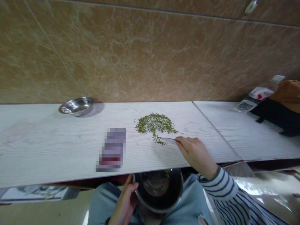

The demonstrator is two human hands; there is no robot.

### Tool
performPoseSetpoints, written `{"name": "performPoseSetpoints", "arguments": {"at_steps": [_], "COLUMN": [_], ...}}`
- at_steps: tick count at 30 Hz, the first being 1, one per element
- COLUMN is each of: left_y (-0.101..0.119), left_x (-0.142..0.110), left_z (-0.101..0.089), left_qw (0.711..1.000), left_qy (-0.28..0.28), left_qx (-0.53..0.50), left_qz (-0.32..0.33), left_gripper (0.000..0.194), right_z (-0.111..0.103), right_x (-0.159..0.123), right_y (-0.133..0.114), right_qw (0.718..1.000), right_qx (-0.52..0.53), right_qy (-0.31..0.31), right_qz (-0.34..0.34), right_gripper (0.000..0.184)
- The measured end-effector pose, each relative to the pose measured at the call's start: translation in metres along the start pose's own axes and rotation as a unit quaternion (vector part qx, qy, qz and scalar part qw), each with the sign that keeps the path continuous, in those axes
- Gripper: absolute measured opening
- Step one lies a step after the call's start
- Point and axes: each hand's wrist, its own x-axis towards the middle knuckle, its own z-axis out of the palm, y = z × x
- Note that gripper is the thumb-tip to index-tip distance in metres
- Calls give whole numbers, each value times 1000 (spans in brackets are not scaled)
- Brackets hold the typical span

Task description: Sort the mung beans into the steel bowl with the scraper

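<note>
A pile of small green beans (156, 122) lies on the white wooden table (47, 147). My right hand (197, 154) is closed on a thin clear plastic scraper (169, 140), whose tip touches the near edge of the pile. Below the table's front edge, over my lap, my left hand (124, 200) grips the rim of a steel bowl (158, 190). A few green beans lie at the bowl's far inner side.
A second, empty steel bowl (76, 106) stands at the back left by the tiled wall. A blurred card-like object (112, 149) lies left of the pile. At the far right are a plastic bottle (257, 95) and dark bags (281, 112).
</note>
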Motion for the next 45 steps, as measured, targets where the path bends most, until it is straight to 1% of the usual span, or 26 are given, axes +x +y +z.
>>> {"name": "performPoseSetpoints", "arguments": {"at_steps": [8,13,18,24,32,40,45], "left_y": [2,2,1,2,4,5,6], "left_x": [-1,-1,0,0,-1,-1,-2], "left_z": [-1,-2,-2,-3,-4,-4,-6], "left_qw": [1000,1000,1000,1000,1000,1000,1000], "left_qy": [7,12,18,0,15,4,14], "left_qx": [-6,0,4,-1,9,-2,-12], "left_qz": [6,7,4,17,12,26,20], "left_gripper": [56,56,55,48,53,49,51], "right_z": [-1,-2,-2,0,0,2,5], "right_x": [7,9,9,12,14,24,27], "right_y": [-9,-11,-10,-14,-17,-25,-27], "right_qw": [1000,999,1000,1000,999,999,999], "right_qx": [-9,-19,-15,-6,-7,-13,-9], "right_qy": [-18,-28,-22,-21,-28,-31,-26], "right_qz": [-1,-3,2,-13,-15,-12,-17], "right_gripper": [21,21,20,21,22,21,22]}}
